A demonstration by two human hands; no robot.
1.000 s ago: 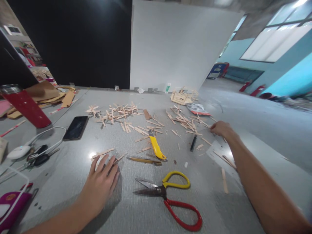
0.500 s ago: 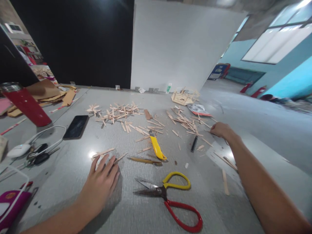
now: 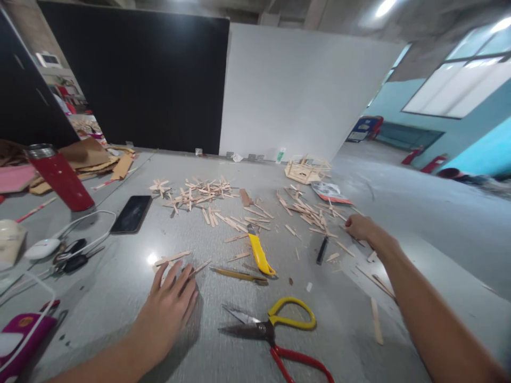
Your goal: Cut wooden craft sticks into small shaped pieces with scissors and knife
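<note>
My left hand lies on the grey table with fingers spread, its fingertips over a few wooden sticks. At the far right, my right hand has its fingers curled together at the edge of a scattered pile of wooden sticks; what is between the fingertips is too small to make out. Between the hands lie a yellow utility knife, a thin brownish-yellow craft tool and scissors with one yellow and one red handle, blades apart. A small black tool rests left of my right hand.
Another heap of sticks sits farther back, with a stick-built frame and a plastic packet at the back right. On the left are a phone, a red bottle, keys, white cables and a purple item.
The view has tilted up slightly, so things on the table appear lower. My left hand stays in place. My right hand remains by the stick pile, with little visible movement.
</note>
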